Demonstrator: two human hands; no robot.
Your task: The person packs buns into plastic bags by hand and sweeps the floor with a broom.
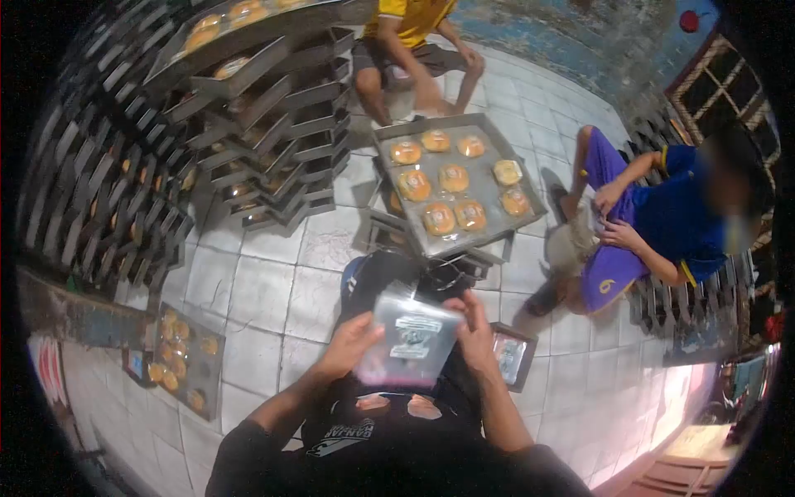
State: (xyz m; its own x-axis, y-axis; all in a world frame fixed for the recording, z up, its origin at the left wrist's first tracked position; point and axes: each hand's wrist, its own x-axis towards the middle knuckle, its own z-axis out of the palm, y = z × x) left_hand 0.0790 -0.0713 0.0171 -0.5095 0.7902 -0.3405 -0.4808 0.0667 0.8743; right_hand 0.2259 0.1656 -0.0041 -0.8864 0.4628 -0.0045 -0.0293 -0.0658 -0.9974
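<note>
A clear plastic bag with a printed label lies between my two hands above my lap; it may be a stack of several. My left hand is closed on its left edge. At the upper right edge my right hand grips the bag, its fingers slightly blurred. Just beyond my hands, a metal tray rests on top of other trays. On it are several round bread buns in clear labelled wrappers.
Stacked metal trays stand at the left, with more racks behind. Another bun tray lies on the floor at lower left. A box of printed plastic bags is right of me. Two people sit nearby, in a yellow shirt and purple shorts.
</note>
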